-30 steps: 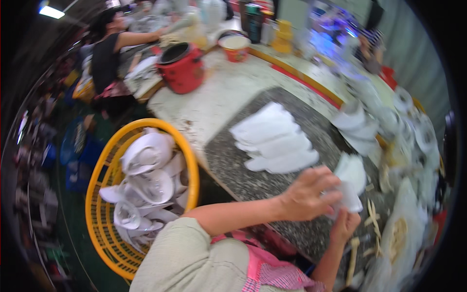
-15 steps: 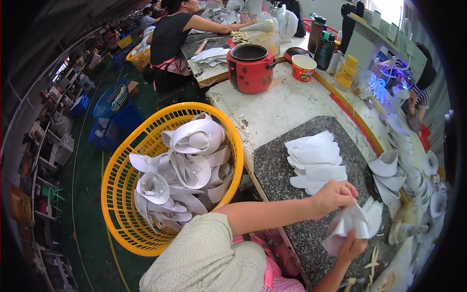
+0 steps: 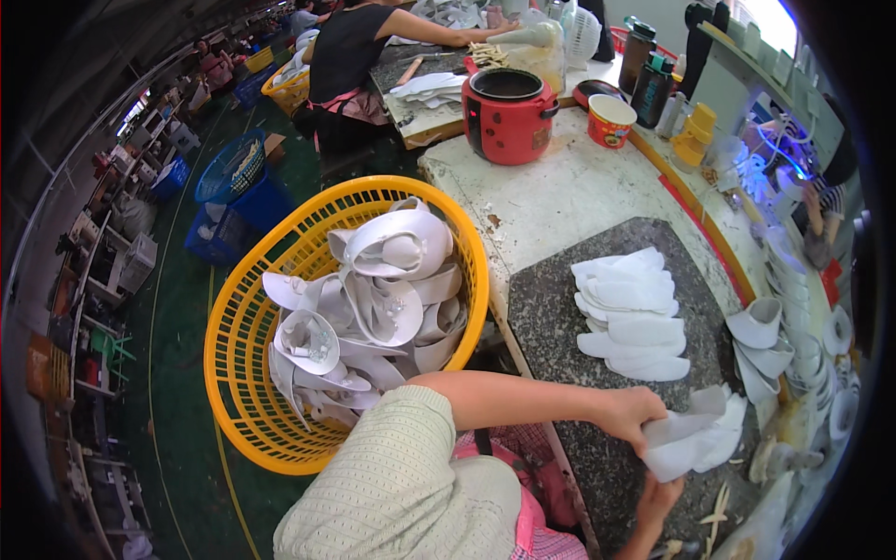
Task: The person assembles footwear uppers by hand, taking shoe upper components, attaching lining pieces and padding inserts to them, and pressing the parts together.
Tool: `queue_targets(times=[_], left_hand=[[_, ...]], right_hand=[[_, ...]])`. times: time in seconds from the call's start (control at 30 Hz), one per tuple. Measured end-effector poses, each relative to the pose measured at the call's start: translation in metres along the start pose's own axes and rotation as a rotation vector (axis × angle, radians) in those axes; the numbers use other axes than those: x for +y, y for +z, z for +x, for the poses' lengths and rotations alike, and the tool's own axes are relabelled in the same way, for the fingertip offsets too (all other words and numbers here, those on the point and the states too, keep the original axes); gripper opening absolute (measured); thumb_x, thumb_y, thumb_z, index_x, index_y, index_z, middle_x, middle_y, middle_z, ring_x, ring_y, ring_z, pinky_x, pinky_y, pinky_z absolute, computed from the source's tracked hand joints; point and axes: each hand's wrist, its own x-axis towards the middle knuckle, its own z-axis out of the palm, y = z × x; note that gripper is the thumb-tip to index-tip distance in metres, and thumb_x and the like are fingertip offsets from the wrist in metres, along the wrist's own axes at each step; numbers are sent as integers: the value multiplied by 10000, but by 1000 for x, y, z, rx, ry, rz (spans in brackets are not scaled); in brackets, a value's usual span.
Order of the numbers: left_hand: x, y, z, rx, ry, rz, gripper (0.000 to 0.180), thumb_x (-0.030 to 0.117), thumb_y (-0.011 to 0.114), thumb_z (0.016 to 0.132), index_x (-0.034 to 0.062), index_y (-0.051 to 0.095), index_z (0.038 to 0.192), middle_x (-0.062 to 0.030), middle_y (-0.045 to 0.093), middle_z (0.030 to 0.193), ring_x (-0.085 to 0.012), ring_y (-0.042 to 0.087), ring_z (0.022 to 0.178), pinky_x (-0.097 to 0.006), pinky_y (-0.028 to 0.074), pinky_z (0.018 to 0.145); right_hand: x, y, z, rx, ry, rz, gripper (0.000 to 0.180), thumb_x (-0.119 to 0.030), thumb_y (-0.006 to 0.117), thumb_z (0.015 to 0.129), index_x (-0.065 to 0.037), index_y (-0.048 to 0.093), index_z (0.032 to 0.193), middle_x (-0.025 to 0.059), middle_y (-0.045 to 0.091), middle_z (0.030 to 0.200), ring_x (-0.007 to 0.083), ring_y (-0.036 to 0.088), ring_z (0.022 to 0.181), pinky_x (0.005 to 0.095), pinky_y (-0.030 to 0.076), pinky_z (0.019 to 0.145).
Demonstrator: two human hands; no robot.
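A curved, glossy white shoe upper [image 3: 674, 448] is held low over the dark stone slab [image 3: 551, 327]. My left hand [image 3: 632, 416] grips its upper left edge, fingers closed. From below, my right hand [image 3: 659, 497] closes on its lower edge; part of those fingers is hidden behind it. Just right of the upper, partly overlapped by it, lies a small pile of white sole-shaped pieces [image 3: 730, 434]. Farther up the slab, more flat white sole-shaped pieces [image 3: 630, 313] lie fanned in overlapping rows.
Left of the bench stands a yellow basket [image 3: 217, 359] heaped with white shoe uppers [image 3: 397, 245]. A red cooker [image 3: 509, 126], paper tub [image 3: 611, 121] and dark bottles [image 3: 651, 91] stand at the back. Stacked white uppers [image 3: 754, 322] line the right. A co-worker [image 3: 350, 51] works beyond.
My left hand has moved down and slightly left along the upper, which has turned flatter and lower. My right hand has shifted a little down. The whole view has shifted slightly.
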Motion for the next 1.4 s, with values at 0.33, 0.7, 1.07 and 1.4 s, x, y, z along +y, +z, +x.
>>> queue_targets(times=[0.33, 0.7, 1.07, 1.4], left_hand=[[0, 4, -21, -304, 285, 699, 299, 356, 729, 644, 100, 639, 769, -9, 623, 756, -187, 557, 886, -393, 307, 788], [-3, 32, -33, -253, 222, 607, 232, 278, 578, 833, 80, 546, 950, -87, 629, 758, -290, 599, 762, -432, 312, 807], [-16, 19, 23, 399, 132, 142, 247, 235, 601, 796, 8, 636, 706, -54, 597, 567, -41, 477, 574, -288, 450, 535], [-2, -158, 4, 345, 178, 884, 285, 112, 628, 802, 77, 617, 1085, -77, 653, 1010, -225, 614, 892, -298, 487, 789]], right_hand=[[-19, 12, -32, -293, 69, 67, 587, -188, 756, 607, -3, 535, 1119, 169, 519, 1115, 358, 464, 1086, 462, 311, 956], [-29, 9, -43, -249, 47, 55, 607, -202, 743, 633, -36, 526, 1174, 208, 454, 1240, 377, 391, 1181, 462, 266, 1013], [-16, 53, -18, 65, 340, 157, 374, -229, 637, 756, 9, 569, 1037, 187, 552, 1020, 372, 476, 949, 462, 307, 841], [-44, 17, 26, 137, 544, 228, 369, -278, 694, 705, 9, 584, 910, 128, 557, 810, 292, 496, 825, 384, 396, 702]])
